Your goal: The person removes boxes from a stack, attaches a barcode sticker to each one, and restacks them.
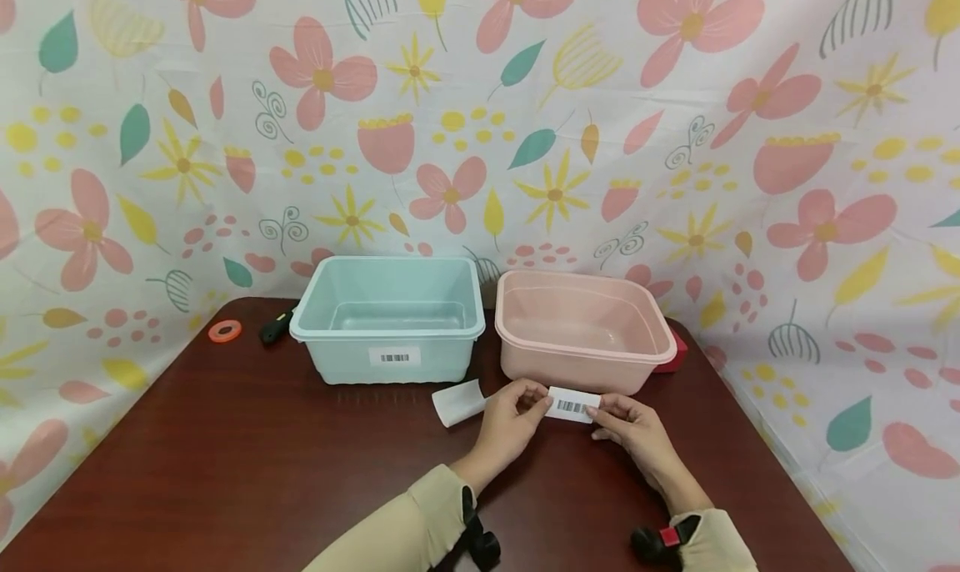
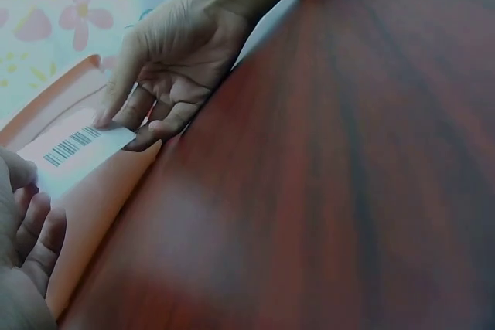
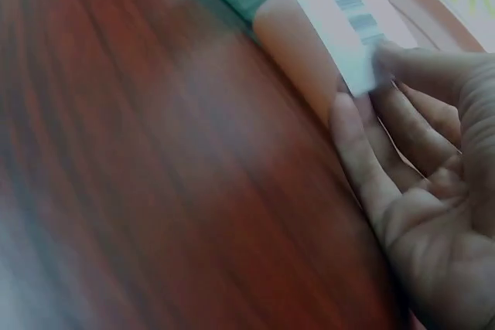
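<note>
A white barcode label (image 1: 573,405) is stretched between both hands, in front of the pink basin (image 1: 573,365). My left hand (image 1: 508,426) pinches its left end between thumb and fingers. At the other end, my right hand (image 1: 636,437) pinches the label with the thumb on top, as the right wrist view shows. The barcode faces up. A curled piece of white paper (image 1: 457,403) lies just left of the left hand; whether they touch I cannot tell. The light blue basin (image 1: 322,359) bears a similar barcode label (image 1: 394,356) on its front.
Both basins stand side by side at the back of the dark wooden table (image 1: 247,472), near a flowered cloth (image 1: 450,97). An orange ring (image 1: 225,331) and a black-handled tool (image 1: 276,328) lie at the back left. A red object (image 1: 675,353) shows partly behind the pink basin.
</note>
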A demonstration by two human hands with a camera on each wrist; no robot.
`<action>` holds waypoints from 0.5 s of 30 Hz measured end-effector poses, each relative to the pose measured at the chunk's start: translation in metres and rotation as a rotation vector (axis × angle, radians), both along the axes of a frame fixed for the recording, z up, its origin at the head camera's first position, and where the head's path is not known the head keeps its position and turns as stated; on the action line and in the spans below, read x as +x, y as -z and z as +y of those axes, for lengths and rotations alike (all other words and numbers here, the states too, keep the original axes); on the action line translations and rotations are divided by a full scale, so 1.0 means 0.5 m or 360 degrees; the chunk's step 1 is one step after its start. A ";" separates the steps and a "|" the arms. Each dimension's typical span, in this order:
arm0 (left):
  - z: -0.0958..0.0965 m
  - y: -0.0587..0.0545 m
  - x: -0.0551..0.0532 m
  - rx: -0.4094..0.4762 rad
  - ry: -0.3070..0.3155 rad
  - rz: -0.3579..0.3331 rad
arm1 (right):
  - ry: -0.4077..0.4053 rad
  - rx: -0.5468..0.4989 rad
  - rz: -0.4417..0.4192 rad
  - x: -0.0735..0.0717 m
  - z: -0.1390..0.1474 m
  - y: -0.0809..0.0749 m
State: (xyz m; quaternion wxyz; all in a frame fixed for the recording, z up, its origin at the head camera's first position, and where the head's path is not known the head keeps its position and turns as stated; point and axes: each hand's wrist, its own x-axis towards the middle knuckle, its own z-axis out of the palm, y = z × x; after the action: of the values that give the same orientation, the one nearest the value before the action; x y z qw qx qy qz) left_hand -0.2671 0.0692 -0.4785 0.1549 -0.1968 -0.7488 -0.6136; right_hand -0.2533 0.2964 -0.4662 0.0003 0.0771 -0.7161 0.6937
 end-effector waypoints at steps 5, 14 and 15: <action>0.010 -0.004 -0.016 0.0011 -0.0099 0.0023 | 0.0301 -0.0007 0.0140 -0.007 -0.024 0.005; 0.030 -0.002 -0.041 -0.0007 -0.0281 0.0157 | 0.0796 0.0144 0.0363 -0.019 -0.063 0.014; 0.033 -0.002 -0.043 0.0000 -0.0298 0.0170 | 0.0831 0.0151 0.0384 -0.021 -0.066 0.013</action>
State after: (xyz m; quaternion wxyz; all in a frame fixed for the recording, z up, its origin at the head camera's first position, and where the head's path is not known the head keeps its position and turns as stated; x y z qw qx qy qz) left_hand -0.2884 0.0857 -0.4778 0.2514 -0.1583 -0.7546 -0.5851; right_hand -0.2636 0.2634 -0.4729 0.2606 -0.0280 -0.7380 0.6218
